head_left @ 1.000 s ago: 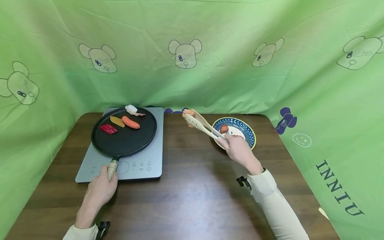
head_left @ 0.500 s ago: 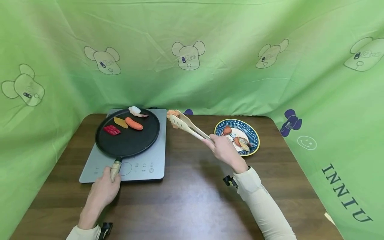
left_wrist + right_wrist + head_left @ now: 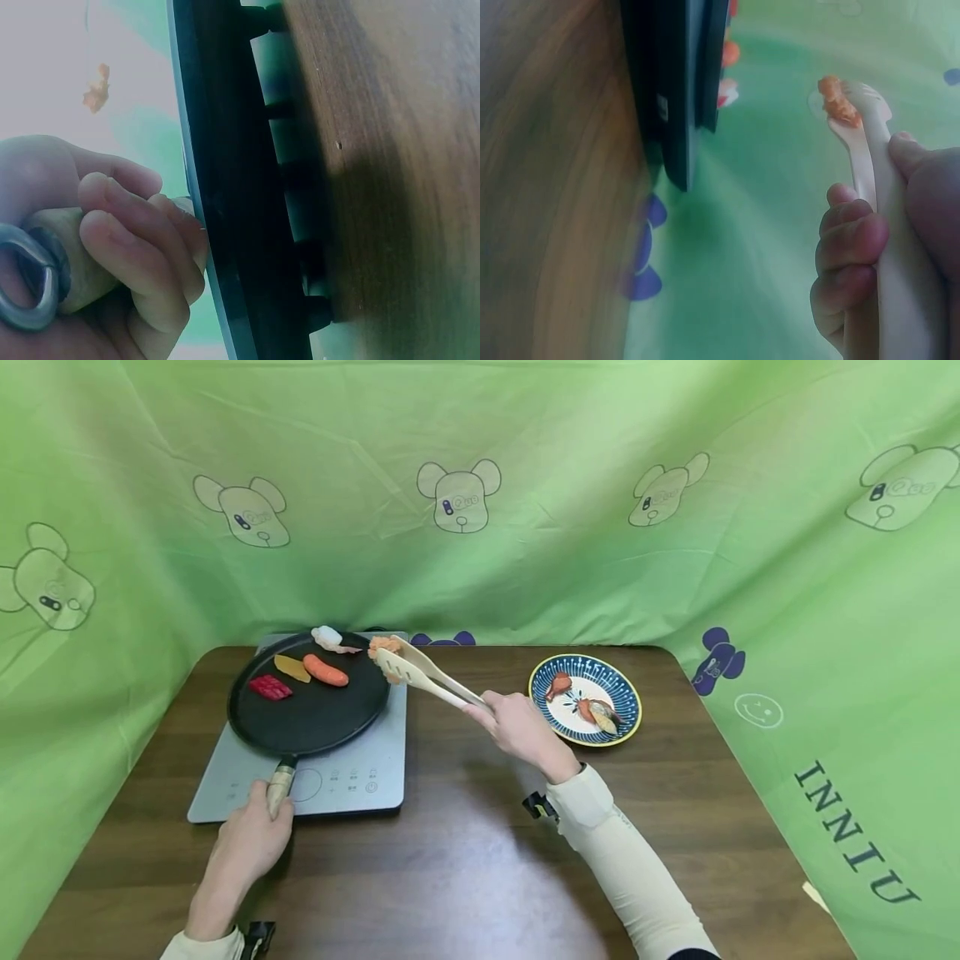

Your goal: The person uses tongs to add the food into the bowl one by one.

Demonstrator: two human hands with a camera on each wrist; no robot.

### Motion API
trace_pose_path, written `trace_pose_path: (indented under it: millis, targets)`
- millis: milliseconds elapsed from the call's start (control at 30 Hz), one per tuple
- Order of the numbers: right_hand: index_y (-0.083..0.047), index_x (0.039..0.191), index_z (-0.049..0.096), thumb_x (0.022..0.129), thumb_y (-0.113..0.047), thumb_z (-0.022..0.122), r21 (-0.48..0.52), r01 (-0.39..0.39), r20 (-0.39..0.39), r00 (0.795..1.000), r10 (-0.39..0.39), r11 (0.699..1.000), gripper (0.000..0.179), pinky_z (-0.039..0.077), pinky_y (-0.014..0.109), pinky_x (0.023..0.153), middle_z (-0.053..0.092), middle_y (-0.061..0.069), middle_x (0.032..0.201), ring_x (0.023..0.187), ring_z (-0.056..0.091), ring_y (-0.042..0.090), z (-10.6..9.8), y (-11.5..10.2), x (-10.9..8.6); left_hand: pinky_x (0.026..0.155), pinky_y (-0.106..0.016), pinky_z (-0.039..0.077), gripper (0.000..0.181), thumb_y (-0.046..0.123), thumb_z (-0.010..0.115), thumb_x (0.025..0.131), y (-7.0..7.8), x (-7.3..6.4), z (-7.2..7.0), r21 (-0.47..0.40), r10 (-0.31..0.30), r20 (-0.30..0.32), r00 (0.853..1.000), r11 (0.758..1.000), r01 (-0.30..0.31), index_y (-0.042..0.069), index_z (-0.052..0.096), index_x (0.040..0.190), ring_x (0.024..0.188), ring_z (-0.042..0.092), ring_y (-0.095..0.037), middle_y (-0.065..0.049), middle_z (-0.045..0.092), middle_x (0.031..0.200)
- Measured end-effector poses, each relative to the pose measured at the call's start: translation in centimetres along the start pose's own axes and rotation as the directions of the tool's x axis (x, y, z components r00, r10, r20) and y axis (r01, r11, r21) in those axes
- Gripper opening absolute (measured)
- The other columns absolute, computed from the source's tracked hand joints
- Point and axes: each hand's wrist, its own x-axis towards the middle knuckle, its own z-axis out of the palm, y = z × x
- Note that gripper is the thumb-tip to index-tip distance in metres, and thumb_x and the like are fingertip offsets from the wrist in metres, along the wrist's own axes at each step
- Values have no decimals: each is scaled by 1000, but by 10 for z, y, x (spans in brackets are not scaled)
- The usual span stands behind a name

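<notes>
My left hand (image 3: 251, 839) grips the wooden handle (image 3: 281, 787) of a flat black frying pan (image 3: 315, 718), which rests on a grey induction cooker (image 3: 352, 785). In the left wrist view its fingers (image 3: 142, 262) curl round the handle, whose end has a metal ring (image 3: 34, 277). With my right hand (image 3: 522, 731) I hold cream tongs (image 3: 431, 681). Between the tong tips is an orange-brown lumpy food piece (image 3: 384, 647), above the pan's right edge. The pan holds a sausage (image 3: 326, 671), a yellow piece (image 3: 292, 667), a red block (image 3: 270, 687) and a white-and-pink shrimp-like piece (image 3: 328, 639).
A blue-patterned plate (image 3: 555, 720) stands at the right of the wooden table (image 3: 450, 860), with a small reddish drumstick-like piece (image 3: 558, 685) and a few brownish pieces (image 3: 597, 714) on it. Green printed cloth (image 3: 570, 568) surrounds the table's back and sides.
My right hand has carried the tongs and the orange-brown piece leftward, from near the plate to the pan's right edge. The left hand keeps its hold on the handle.
</notes>
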Motion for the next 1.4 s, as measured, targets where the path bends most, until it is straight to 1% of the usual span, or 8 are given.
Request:
trace_pose_path:
  millis: [200, 433, 700, 1067, 1400]
  targets:
    - [-16, 73, 51, 96, -41, 53, -13, 16, 25, 1000, -15, 1000, 34, 34, 31, 44, 36, -6, 54, 46, 44, 16, 8, -13, 10, 46, -37, 36, 53, 31, 35, 97, -1, 1, -1, -3, 15, -8, 1000, 1000, -15, -8, 23, 130, 54, 47, -27, -17, 47, 72]
    - [-17, 74, 51, 96, -44, 50, -14, 20, 84, 996, -18, 1000, 35, 35, 31, 45, 37, -6, 55, 48, 44, 15, 16, -27, 20, 45, -36, 36, 53, 31, 34, 98, -1, 0, 0, -12, 7, -3, 1000, 1000, -7, -8, 22, 131, 53, 47, -25, -16, 46, 71]
    - [-18, 74, 50, 96, -46, 48, -18, 30, 141, 990, -27, 999, 36, 35, 29, 45, 38, -7, 55, 48, 42, 13, 28, -35, 27, 45, -36, 36, 52, 31, 34, 98, -1, 0, 1, -12, 6, -7, 1000, 1000, -6, -8, 23, 130, 52, 47, -25, -15, 46, 70]
    - [-17, 71, 47, 95, -50, 48, -39, 43, 173, 984, -36, 998, 40, 36, 30, 44, 37, -6, 55, 47, 43, 13, 38, -40, 31, 45, -36, 37, 54, 31, 35, 98, 1, 0, 0, -14, -18, 9, 1000, 1000, 18, -8, 21, 132, 53, 47, -25, -16, 46, 71]
    - [-17, 71, 48, 95, -51, 47, -33, 64, 193, 980, -56, 997, 41, 35, 29, 44, 37, -6, 55, 47, 42, 13, 40, -49, 37, 45, -36, 35, 52, 31, 35, 98, -1, -1, 1, -8, -4, 3, 1000, 1000, 4, -8, 22, 130, 52, 45, -25, -15, 45, 69]
